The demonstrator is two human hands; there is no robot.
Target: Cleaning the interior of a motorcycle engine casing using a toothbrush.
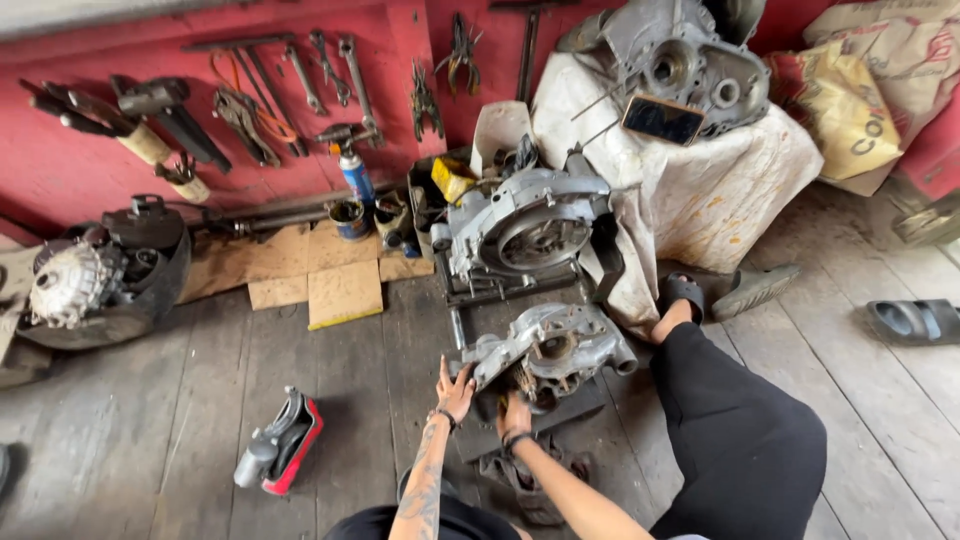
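The left hand (pixel 455 390) is laid with fingers spread and nothing grasped against the near left edge of a grey engine casing half (pixel 548 352), while the right hand (pixel 516 413) is pressed under the casing's near rim, where it cannot be told whether anything is gripped. The casing is set on a dark slab (pixel 560 412) on the plank floor (pixel 200 400), between the hands and a larger engine case (pixel 525 228) stood upright just behind it. Farther out, a red and grey power tool (pixel 280 445) is seen lying to the left, and wrenches and pliers (pixel 330 70) are hung on the red wall (pixel 80 170).
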